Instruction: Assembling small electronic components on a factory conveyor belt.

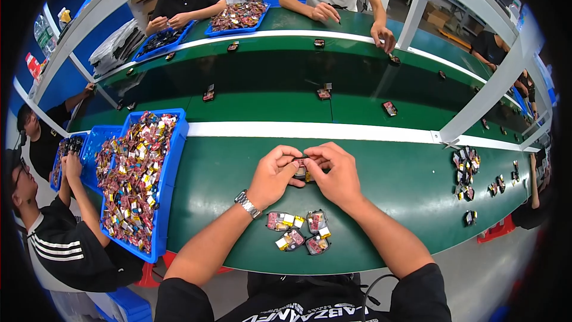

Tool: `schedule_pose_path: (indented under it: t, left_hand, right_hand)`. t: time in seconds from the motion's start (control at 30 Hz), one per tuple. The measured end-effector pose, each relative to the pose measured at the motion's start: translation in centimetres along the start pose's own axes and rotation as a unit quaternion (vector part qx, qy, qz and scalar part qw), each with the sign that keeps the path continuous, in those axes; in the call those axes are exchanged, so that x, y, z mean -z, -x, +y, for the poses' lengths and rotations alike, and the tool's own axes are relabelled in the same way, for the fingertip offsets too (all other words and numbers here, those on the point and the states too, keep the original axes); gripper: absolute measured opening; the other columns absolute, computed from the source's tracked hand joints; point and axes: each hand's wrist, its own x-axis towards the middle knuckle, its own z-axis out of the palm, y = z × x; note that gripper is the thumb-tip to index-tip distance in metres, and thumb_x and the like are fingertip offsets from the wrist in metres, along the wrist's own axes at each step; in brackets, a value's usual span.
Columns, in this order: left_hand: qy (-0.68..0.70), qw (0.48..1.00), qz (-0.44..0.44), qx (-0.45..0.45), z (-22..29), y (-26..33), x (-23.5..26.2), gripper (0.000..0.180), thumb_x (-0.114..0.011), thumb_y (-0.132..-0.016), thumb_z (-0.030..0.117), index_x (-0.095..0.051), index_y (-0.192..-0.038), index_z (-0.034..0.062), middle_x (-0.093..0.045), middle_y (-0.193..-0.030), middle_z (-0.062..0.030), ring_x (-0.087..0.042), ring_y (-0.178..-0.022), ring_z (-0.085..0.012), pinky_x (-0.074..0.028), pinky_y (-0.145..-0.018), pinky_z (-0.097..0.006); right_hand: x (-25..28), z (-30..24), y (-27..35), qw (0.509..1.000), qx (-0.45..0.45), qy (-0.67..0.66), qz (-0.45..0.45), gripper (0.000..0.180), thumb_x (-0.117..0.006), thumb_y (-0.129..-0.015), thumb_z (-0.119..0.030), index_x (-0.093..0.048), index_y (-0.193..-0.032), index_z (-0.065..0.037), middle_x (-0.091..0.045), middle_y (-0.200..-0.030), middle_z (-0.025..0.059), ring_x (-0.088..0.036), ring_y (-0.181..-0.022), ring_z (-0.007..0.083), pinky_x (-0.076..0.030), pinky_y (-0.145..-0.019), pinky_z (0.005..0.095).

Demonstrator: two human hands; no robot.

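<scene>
While both hands meet over the green surface (238, 179), head view: left hand (275, 174) and right hand (336, 174) pinching one small dark packet (301, 170) between them, fingers of both clenched on it, packet mostly hidden, held just above the surface. Wristwatch (247, 204) on left wrist. Four finished-looking small packets (297, 231) lying in a cluster just below the hands, near the body. Blue tray (170, 161) heaped with mixed packets at left; another loose pile (465, 173) at right. Judged step: working or pressing the held packet, mid-handling. Next move likely calls for a steady two-hand pinch, then a clean set-down beside the cluster without scattering it.
</scene>
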Motion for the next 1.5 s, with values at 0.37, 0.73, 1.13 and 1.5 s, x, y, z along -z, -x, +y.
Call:
schedule_pose_path:
  t: [0.37, 0.73, 1.13, 1.5]
  left_hand:
    - [-0.026, 0.999, 0.011, -0.029, -0.1, 0.2, -0.1, 0.017, -0.054, -0.097, 0.003, -0.051, -0.113, 0.0, -0.063, -0.105, -0.0116, -0.065, -0.089, -0.0149, -0.061, -0.069, -0.029]
    - [-0.04, 0.995, -0.002, -0.087, -0.4, 0.4, -0.1, 0.017, -0.055, -0.096, 0.001, -0.051, -0.113, -0.0007, -0.063, -0.105, -0.0116, -0.065, -0.084, -0.0135, -0.058, -0.067, -0.026]
    - [-0.055, 0.992, -0.002, -0.111, -0.6, 0.1, 0.4, 0.026, -0.055, -0.095, -0.002, -0.048, -0.12, 0.0003, -0.063, -0.107, -0.0124, -0.064, -0.089, -0.0142, -0.056, -0.066, -0.025]
    - [-0.062, 0.994, 0.023, -0.086, 0.3, -1.2, 1.6, 0.025, -0.051, -0.095, 0.003, -0.052, -0.119, -0.0046, -0.064, -0.114, -0.0202, -0.068, -0.097, -0.0239, -0.057, -0.08, -0.033]
  right_hand:
    - [-0.1, -0.4, 0.3, 1.0, 0.022, 0.003, -0.006, 0.016, -0.071, -0.082, 0.0, -0.068, -0.098, 0.002, -0.066, -0.09, 0.0093, -0.066, -0.074, 0.0129, -0.054, -0.065, 0.0246]
    - [0.0, -0.4, 0.4, 0.995, 0.093, 0.017, 0.007, 0.018, -0.07, -0.081, 0.0, -0.065, -0.099, 0.0, -0.063, -0.091, 0.009, -0.067, -0.071, 0.0158, -0.056, -0.064, 0.0259]
    - [0.4, -0.5, -0.5, 0.997, 0.07, -0.01, -0.02, 0.017, -0.069, -0.081, 0.0, -0.065, -0.098, 0.001, -0.064, -0.087, 0.0093, -0.065, -0.071, 0.0149, -0.054, -0.065, 0.0264]
    - [11.1, 12.0, -10.8, 0.953, -0.098, 0.209, 0.195, 0.02, -0.07, -0.081, -0.014, -0.069, -0.096, -0.001, -0.069, -0.09, 0.0126, -0.067, -0.082, 0.0259, -0.053, -0.076, 0.0371]
